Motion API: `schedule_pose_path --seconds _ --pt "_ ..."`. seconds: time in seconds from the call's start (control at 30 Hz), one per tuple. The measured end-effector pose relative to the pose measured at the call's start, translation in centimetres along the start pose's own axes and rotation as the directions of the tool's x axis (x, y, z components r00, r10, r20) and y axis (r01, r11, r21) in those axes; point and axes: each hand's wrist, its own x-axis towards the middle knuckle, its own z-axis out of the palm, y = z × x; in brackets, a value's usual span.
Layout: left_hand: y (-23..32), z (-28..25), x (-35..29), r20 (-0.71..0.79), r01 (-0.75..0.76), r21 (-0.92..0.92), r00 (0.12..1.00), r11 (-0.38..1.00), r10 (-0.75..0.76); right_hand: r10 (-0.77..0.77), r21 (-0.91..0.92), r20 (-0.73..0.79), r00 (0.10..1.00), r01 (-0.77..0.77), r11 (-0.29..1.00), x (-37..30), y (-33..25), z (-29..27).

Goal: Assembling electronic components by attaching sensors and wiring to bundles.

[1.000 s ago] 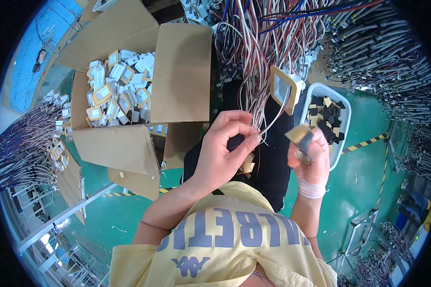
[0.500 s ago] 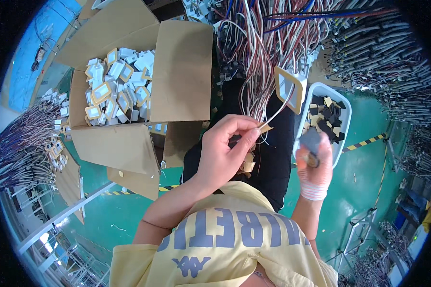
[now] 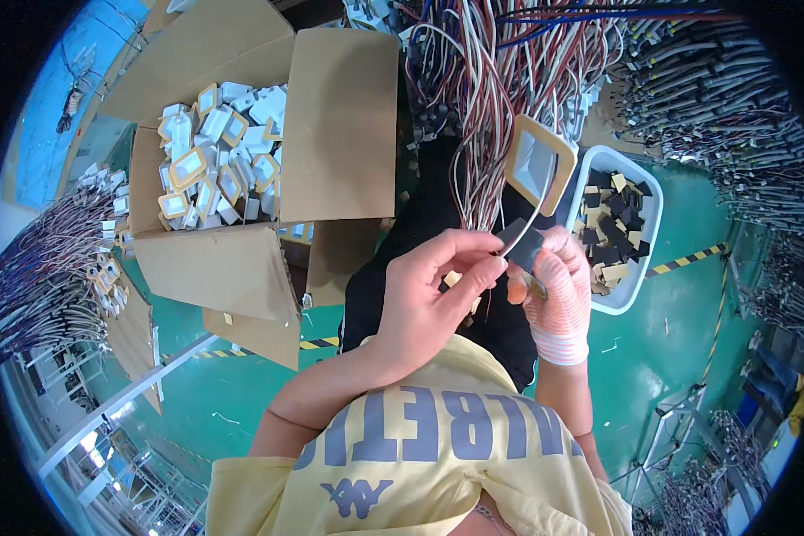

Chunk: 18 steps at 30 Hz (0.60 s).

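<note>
Over my lap, my left hand [image 3: 433,299] pinches a thin white cable [image 3: 529,225] between thumb and fingertips. The cable runs up through a white rectangular housing with a tan rim [image 3: 541,165], which hangs just above my hands. In my right hand [image 3: 561,299], which wears a pink-and-white striped glove with bare fingertips, is a dark grey foam pad [image 3: 521,243]. The pad lies against the cable beside my left fingertips. A small roundish thing also shows among my right fingers, too hidden to name.
An open cardboard box [image 3: 339,125] with many white housings stands at the left. A white bin [image 3: 649,228] of black and tan pads is at the right. Bundled red and white cables [image 3: 482,116] hang ahead, and thick grey cable bundles [image 3: 706,107] fill the far right.
My right hand has come left from the bin's edge, bringing the dark foam pad to the cable. My left hand keeps its pinch and has shifted slightly right and down.
</note>
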Motion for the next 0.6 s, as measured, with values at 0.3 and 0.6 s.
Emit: schedule_pose_path --seconds 0.3,0.6 --pt "-0.66 0.26 0.12 -0.003 -0.093 -0.168 0.996 0.981 0.094 0.038 0.006 -0.001 0.999 -0.038 0.999 0.11 -0.58 1.02" --pt "-0.27 0.16 0.17 0.033 0.042 -0.223 0.999 0.974 -0.036 0.022 -0.019 0.065 0.998 -0.02 1.0 0.29 -0.74 0.24"
